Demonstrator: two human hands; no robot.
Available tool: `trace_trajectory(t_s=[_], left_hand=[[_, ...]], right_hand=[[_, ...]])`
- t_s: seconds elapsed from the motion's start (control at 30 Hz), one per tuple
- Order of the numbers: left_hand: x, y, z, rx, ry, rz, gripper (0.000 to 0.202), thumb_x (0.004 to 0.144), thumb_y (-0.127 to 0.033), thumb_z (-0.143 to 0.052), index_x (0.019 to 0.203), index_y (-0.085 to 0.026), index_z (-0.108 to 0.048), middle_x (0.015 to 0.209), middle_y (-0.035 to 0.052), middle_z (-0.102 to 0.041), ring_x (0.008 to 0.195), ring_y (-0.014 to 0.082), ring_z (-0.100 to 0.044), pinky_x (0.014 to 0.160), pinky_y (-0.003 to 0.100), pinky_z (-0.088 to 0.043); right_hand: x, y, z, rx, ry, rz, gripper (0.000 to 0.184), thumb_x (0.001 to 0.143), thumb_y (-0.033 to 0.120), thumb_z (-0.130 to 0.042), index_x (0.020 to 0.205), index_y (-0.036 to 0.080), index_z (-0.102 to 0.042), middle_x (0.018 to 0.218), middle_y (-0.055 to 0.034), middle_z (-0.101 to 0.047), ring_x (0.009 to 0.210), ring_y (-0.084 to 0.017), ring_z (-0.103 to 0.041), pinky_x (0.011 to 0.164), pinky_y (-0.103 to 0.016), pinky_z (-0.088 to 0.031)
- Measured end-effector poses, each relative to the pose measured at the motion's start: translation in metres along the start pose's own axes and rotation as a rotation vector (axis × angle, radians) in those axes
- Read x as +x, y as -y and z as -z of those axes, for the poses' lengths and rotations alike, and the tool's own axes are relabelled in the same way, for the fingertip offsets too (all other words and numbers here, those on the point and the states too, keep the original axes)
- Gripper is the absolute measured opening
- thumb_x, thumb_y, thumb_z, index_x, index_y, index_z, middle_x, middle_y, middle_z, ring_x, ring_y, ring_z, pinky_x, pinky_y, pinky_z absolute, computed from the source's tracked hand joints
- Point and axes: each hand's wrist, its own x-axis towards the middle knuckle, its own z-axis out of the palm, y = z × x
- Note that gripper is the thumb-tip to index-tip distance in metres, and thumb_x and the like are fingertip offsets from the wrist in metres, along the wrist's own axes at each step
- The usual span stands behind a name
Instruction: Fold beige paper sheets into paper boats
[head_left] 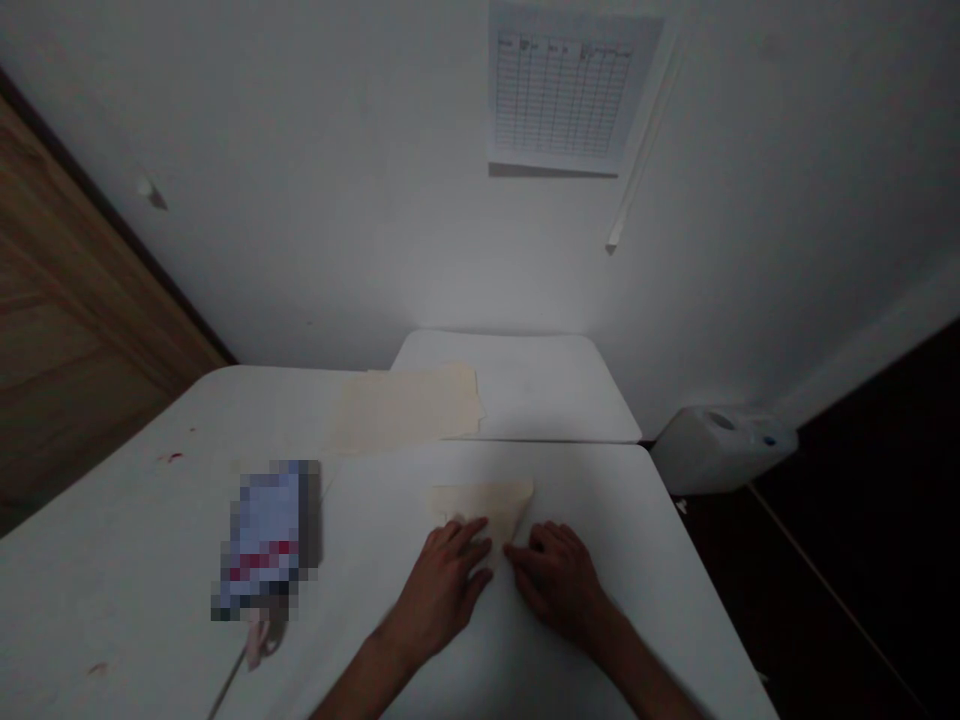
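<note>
A small cream piece of paper (487,495) lies on the white table in front of me, its visible outline roughly a triangle. My left hand (450,570) rests over its lower left part with fingers stretched out and lying flat. At its lower right edge is my right hand (559,570), the thumb and forefinger tips together at the paper and the other fingers curled in. Both hands cover part of the paper, so its lower edges are partly hidden.
Larger cream sheets (409,405) lie across the seam where two tabletops meet. A blurred blue-and-white item (266,530) with a strap is on the left of the table (142,540). A white plastic jug (720,450) stands beyond the right edge. A printed chart (562,95) hangs on the wall.
</note>
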Motion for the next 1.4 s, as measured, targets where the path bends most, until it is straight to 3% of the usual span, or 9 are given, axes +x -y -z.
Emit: trace_trajectory(t_s=[0.63, 0.8, 0.97, 1.1, 1.4], left_hand=[[0.001, 0.001, 0.001, 0.016, -0.011, -0.018, 0.028, 0.089, -0.024, -0.055, 0.116, -0.025, -0.062, 0.136, 0.0072, -0.054, 0.118, 0.029, -0.05, 0.096, 0.05, -0.044], [0.003, 0.001, 0.003, 0.011, 0.006, -0.025, 0.027, 0.088, -0.023, -0.055, 0.114, -0.024, -0.061, 0.141, 0.0075, -0.049, 0.116, 0.0292, -0.05, 0.094, 0.05, -0.043], [0.006, 0.0, 0.007, -0.001, 0.022, -0.025, 0.026, 0.087, -0.022, -0.057, 0.112, -0.025, -0.06, 0.143, 0.0049, -0.047, 0.114, 0.0288, -0.049, 0.093, 0.05, -0.043], [0.006, 0.001, 0.007, -0.002, 0.044, -0.017, 0.027, 0.086, -0.02, -0.057, 0.113, -0.024, -0.059, 0.144, 0.0043, -0.046, 0.117, 0.03, -0.047, 0.096, 0.051, -0.041], [0.005, 0.001, 0.007, -0.032, 0.052, -0.002, 0.026, 0.088, -0.022, -0.056, 0.113, -0.024, -0.06, 0.144, 0.0044, -0.046, 0.116, 0.0284, -0.048, 0.096, 0.051, -0.041]], right_hand=[[0.017, -0.035, 0.002, -0.121, -0.106, -0.209, 0.024, 0.092, 0.027, -0.051, 0.11, 0.027, -0.066, 0.085, -0.0072, -0.061, 0.081, -0.021, -0.055, 0.075, -0.033, -0.038], [0.017, -0.022, 0.002, -0.101, -0.104, -0.081, 0.026, 0.091, 0.021, -0.049, 0.112, 0.022, -0.064, 0.089, -0.0079, -0.061, 0.082, -0.021, -0.053, 0.077, -0.033, -0.038], [0.01, 0.001, 0.002, -0.019, 0.059, 0.183, 0.038, 0.089, 0.022, -0.052, 0.125, 0.03, -0.056, 0.089, -0.004, -0.058, 0.082, -0.02, -0.051, 0.075, -0.032, -0.037], [0.007, 0.002, 0.002, -0.057, 0.045, 0.077, 0.038, 0.089, 0.026, -0.054, 0.126, 0.032, -0.055, 0.09, -0.0044, -0.057, 0.083, -0.02, -0.05, 0.075, -0.033, -0.036], [0.014, -0.031, 0.003, -0.186, -0.064, -0.21, 0.03, 0.095, 0.029, -0.048, 0.123, 0.03, -0.059, 0.087, -0.006, -0.056, 0.08, -0.02, -0.051, 0.072, -0.031, -0.034]])
